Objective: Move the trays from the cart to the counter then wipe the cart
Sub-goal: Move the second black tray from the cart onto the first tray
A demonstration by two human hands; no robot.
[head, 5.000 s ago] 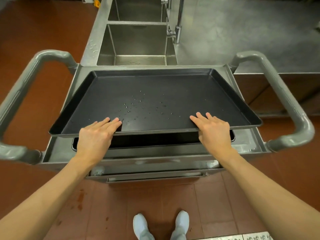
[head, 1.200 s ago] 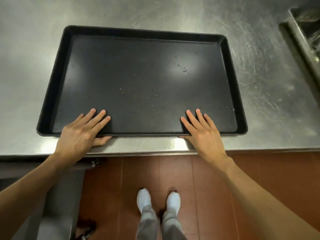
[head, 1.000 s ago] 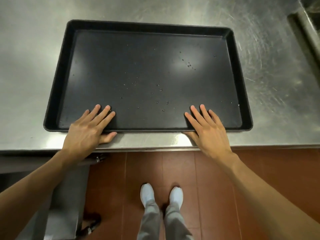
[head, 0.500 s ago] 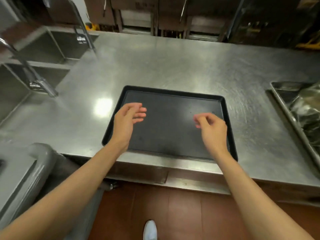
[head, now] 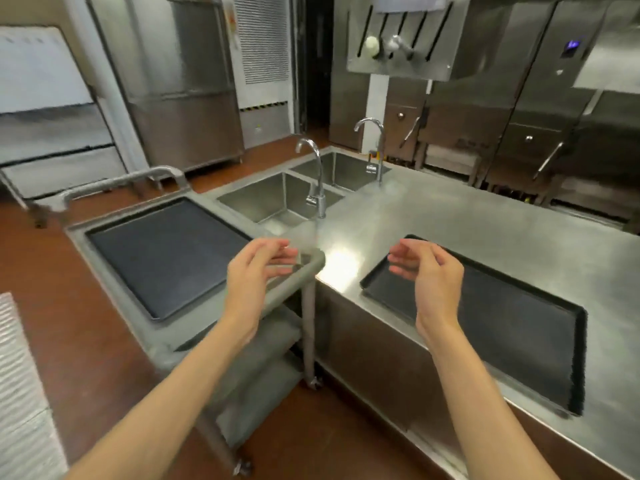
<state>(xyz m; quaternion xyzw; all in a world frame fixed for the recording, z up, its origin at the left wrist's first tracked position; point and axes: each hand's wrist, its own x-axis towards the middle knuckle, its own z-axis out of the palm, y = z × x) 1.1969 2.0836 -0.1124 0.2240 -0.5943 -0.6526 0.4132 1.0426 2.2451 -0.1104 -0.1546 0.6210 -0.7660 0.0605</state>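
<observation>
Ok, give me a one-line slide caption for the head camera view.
Empty hands, left and right, hover between a tray on the cart and another tray on the counter.

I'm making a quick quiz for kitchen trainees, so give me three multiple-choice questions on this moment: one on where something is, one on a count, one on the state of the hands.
1. Where does the tray on the cart lie?
A. top shelf
B. in a sink
C. on the floor

2. How many faucets stand by the sinks?
A. one
B. two
C. four

3. What are the hands doing?
A. gripping a tray
B. wiping with a cloth
C. raised and empty

Answers: 1 A, it lies flat on the cart's top. 2 B, the near faucet and the far faucet. 3 C, the left hand and right hand hold nothing.
</observation>
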